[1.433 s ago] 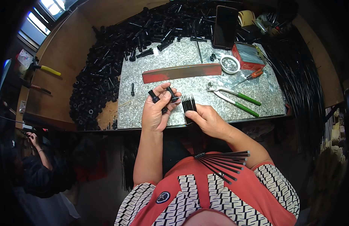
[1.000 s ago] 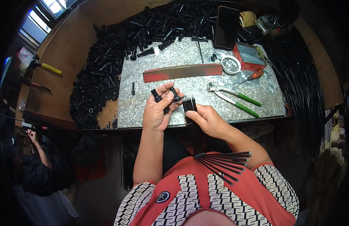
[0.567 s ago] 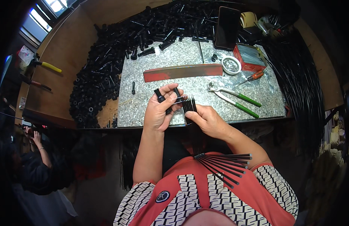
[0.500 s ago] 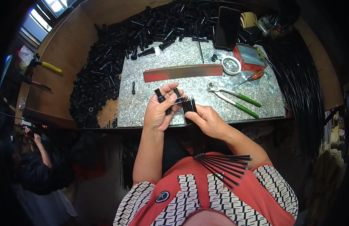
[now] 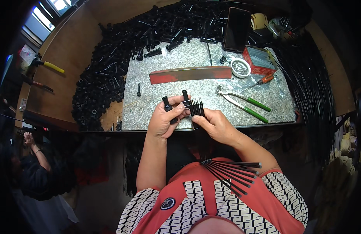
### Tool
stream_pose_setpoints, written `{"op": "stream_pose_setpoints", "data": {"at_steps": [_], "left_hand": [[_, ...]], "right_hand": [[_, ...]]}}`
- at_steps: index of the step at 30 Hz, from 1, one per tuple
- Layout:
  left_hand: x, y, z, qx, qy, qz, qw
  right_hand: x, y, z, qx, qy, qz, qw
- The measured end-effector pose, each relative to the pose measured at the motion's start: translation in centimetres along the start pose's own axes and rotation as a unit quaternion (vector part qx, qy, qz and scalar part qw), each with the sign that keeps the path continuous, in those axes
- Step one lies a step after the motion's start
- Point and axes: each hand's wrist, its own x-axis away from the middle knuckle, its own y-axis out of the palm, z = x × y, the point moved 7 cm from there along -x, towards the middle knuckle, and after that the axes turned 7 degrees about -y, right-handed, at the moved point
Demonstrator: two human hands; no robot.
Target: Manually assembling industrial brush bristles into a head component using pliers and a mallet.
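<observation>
My right hand (image 5: 213,124) is closed around a fan of thin black rods (image 5: 197,111), their pale thin tips pointing up. The thicker far ends (image 5: 243,173) of the rods spread over my shirt. My left hand (image 5: 163,119) is closed on small black tubular parts; one black part (image 5: 166,102) sticks up beside the thumb and another (image 5: 184,94) between the fingers. The left thumb and fingertips meet near the rod tips, where thin shiny wires run across. How these wires join the tubes cannot be made out.
On the speckled board (image 5: 141,113) lie a long red-brown bar (image 5: 190,74), green-handled pincers (image 5: 246,104), an orange-handled screwdriver (image 5: 264,80) and a white dish (image 5: 240,68). A red box (image 5: 259,60) and a phone (image 5: 237,29) stand behind. Black parts (image 5: 104,74) pile up left; a co-worker's arm (image 5: 40,156) shows far left.
My left fingers have curled in lower, and the tubular part between them now stands more upright. My right hand stays nearly in place. The co-worker's hands have moved together.
</observation>
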Motion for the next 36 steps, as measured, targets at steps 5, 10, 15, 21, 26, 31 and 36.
{"op": "stream_pose_setpoints", "data": {"at_steps": [5,10,15,21,26,31,36], "left_hand": [[0.3,0.2,0.0,-0.047,0.000,0.020,0.999],[0.9,1.6,0.9,-0.098,0.031,0.048,0.993],[1.0,1.5,1.2,-0.153,0.058,0.093,0.982],[1.4,2.0,1.7,-0.176,0.083,0.129,0.972],[1.4,1.4,1.7,-0.196,0.072,0.146,0.967],[1.1,1.1,1.2,-0.142,0.029,0.083,0.986],[1.5,2.0,1.5,-0.174,0.091,0.137,0.971]], "right_hand": [[0.2,0.0,-0.2,0.011,0.019,0.001,1.000],[0.2,-0.2,-0.2,0.035,0.026,0.001,0.999],[0.1,-0.1,-0.5,0.058,-0.012,0.012,0.998],[0.0,0.0,-1.0,0.057,-0.025,0.033,0.998],[0.1,-0.1,-1.6,0.071,-0.042,0.037,0.996],[0.1,-0.1,-1.9,0.054,-0.035,0.019,0.998],[0.0,-0.2,-1.3,0.067,-0.041,0.035,0.996]]}}
